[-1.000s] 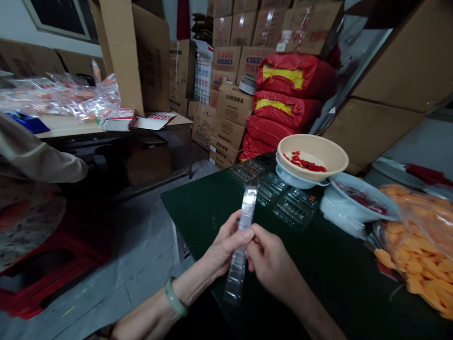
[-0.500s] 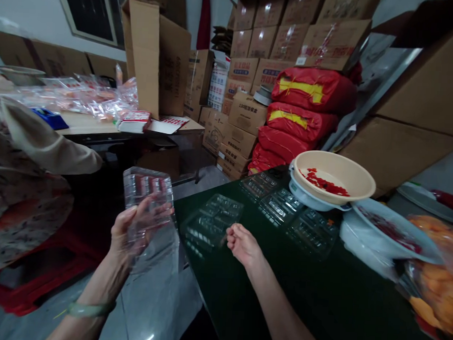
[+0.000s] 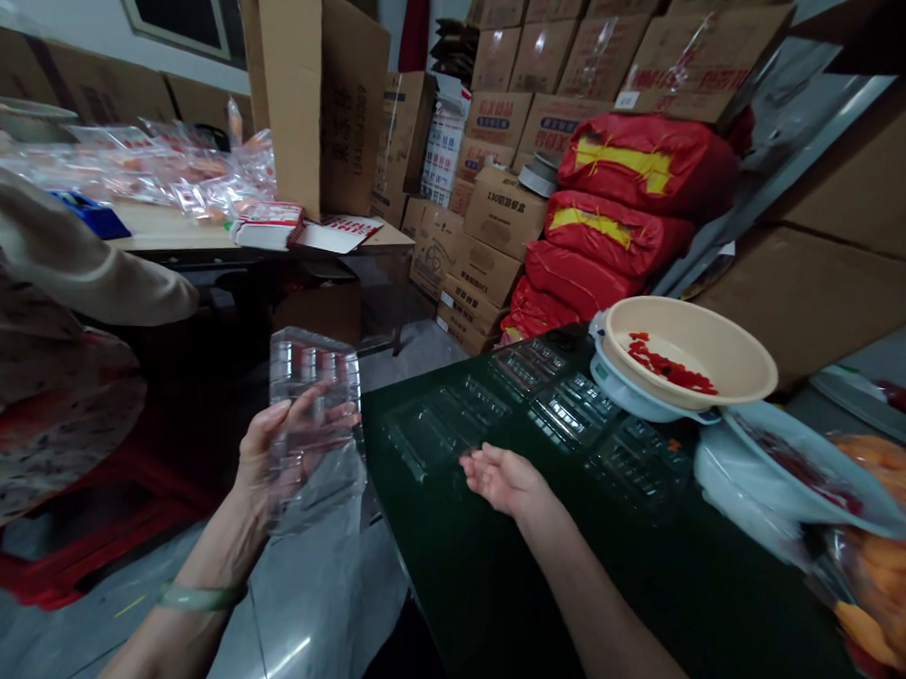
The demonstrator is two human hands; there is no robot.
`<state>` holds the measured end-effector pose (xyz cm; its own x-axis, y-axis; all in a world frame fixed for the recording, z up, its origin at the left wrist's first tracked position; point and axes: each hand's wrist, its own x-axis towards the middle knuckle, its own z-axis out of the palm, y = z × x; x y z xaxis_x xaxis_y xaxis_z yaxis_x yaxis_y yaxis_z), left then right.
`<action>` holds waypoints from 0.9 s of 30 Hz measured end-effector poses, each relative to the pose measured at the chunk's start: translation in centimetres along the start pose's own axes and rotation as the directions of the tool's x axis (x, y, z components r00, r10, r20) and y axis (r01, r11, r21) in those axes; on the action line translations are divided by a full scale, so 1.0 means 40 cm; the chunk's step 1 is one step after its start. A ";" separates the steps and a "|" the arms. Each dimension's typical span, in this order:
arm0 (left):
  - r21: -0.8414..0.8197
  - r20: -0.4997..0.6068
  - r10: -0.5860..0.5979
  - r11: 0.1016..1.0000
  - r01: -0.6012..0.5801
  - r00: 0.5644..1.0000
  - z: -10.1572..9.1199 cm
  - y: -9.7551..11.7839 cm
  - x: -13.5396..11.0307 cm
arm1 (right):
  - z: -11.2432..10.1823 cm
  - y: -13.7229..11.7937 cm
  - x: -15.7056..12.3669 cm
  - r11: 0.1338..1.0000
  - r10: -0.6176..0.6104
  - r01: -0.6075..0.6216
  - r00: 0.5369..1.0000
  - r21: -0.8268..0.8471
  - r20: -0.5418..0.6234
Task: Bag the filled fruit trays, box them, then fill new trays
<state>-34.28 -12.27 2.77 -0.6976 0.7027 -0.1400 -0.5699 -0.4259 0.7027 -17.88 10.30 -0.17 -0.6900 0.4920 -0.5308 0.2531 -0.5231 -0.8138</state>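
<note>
Upright at the left, my left hand (image 3: 290,448) grips clear plastic trays (image 3: 318,494), perhaps a nested stack, with its fingers visible through the plastic. A single clear tray (image 3: 434,429) with moulded compartments lies on the dark green table (image 3: 600,576). My right hand (image 3: 505,479) is at that tray's near right edge, fingers loosely curled and slightly apart. Whether the fingertips touch the edge I cannot tell. Farther back on the table lie three more clear trays, among them a middle one (image 3: 574,410) and a right one (image 3: 635,468).
A cream basin (image 3: 756,378) with red pieces sits on a light-blue one. Beside it are a pale-blue bowl (image 3: 866,498) and bagged orange food (image 3: 882,588). Red bundles (image 3: 648,163) and cartons (image 3: 504,212) stand behind. At left, a person's sleeve (image 3: 88,264) is near another table.
The tray by my right hand has come down flatter onto the table, and the right fingers have loosened. My left hand still holds its trays. The whole view has shifted slightly.
</note>
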 end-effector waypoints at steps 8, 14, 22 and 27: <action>0.017 -0.045 0.004 1.000 -0.003 0.999 -0.022 -0.018 0.001 | -0.054 -0.032 -0.036 0.848 -0.221 0.052 0.939 -0.527 -0.263; 0.016 0.055 0.114 0.993 -0.115 0.992 -0.036 -0.037 -0.036 | -0.075 -0.108 0.046 0.252 -0.754 0.246 0.656 -0.936 -0.030; 0.051 0.151 0.155 0.985 -0.165 0.976 -0.092 -0.044 -0.005 | 0.006 -0.122 0.163 -0.213 -0.683 0.064 0.703 -0.975 0.195; 0.052 0.129 0.156 0.985 -0.163 0.979 -0.096 -0.055 0.016 | 0.019 -0.141 0.206 -0.147 -0.671 -0.096 0.741 -0.984 0.028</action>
<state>-35.16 -13.08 -1.54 -0.7162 0.6951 0.0620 -0.4249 -0.5048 0.7514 -25.52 16.76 0.22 -0.7001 0.6961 0.1590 0.6967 0.7147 -0.0619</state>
